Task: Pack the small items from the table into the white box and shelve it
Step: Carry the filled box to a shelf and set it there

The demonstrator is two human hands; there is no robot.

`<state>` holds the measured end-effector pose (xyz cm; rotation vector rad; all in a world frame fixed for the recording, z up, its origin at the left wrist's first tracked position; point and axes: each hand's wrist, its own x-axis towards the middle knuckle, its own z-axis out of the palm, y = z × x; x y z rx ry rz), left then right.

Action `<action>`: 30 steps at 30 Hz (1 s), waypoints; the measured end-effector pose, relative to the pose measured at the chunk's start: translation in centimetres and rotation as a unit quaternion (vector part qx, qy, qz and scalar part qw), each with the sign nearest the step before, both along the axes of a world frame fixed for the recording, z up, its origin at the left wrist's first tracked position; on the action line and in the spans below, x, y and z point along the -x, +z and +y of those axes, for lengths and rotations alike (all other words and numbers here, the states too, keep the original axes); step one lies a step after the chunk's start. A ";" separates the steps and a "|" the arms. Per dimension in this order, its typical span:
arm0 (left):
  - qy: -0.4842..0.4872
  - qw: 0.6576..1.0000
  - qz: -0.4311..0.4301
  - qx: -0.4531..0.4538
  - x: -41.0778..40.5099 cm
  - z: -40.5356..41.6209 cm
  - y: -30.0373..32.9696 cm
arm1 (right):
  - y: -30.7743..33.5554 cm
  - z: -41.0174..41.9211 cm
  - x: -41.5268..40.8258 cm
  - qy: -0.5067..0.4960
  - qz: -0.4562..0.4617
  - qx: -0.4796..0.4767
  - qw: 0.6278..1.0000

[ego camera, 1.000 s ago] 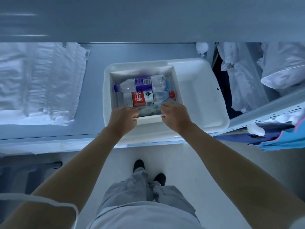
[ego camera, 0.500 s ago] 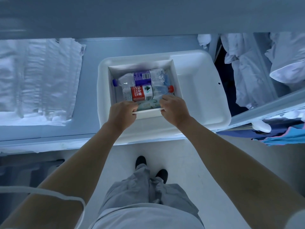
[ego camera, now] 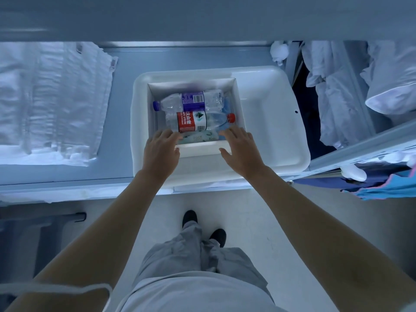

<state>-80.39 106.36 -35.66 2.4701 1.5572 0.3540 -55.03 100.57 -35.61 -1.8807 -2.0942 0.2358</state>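
Hands hover at the near edge of the white box (ego camera: 239, 104), which sits inside a larger white tray (ego camera: 276, 122) on a grey shelf (ego camera: 121, 122). The left hand (ego camera: 161, 150) has its fingers spread and loosely extended over the box's near left corner, fingertips at the rim, gripping nothing. The right hand (ego camera: 239, 150) is likewise spread wide over the near right corner, thumb held apart from the fingers, with nothing in its grasp; whether it touches the rim cannot be told. Inside the box two clear plastic bottles lie on their sides, side by side: a purple-capped bottle (ego camera: 189, 101) toward the back, its cap pointing left, and a red-capped bottle (ego camera: 198, 120) just in front, its cap pointing right. A pale green packet (ego camera: 200, 137) lies against the near wall below them. White bagged fabric (ego camera: 51, 97) rests on the shelf to the left, well apart from the tray.
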 end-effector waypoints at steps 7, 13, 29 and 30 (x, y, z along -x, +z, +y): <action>-0.087 0.995 -0.040 -0.019 0.5 -5.4 0.9 | 0.7 -5.6 -3.6 0.008 0.056 0.007 0.998; -0.054 0.997 0.001 0.051 1.2 -7.6 -0.9 | -0.9 -7.3 -4.0 0.010 0.089 0.096 0.991; -0.046 0.998 0.010 0.049 3.1 -5.2 -1.2 | -1.8 -5.5 -1.0 -0.027 0.111 0.059 0.992; -0.043 0.998 0.010 0.047 3.2 -4.9 -1.1 | -1.7 -5.2 -0.9 -0.029 0.112 0.060 0.991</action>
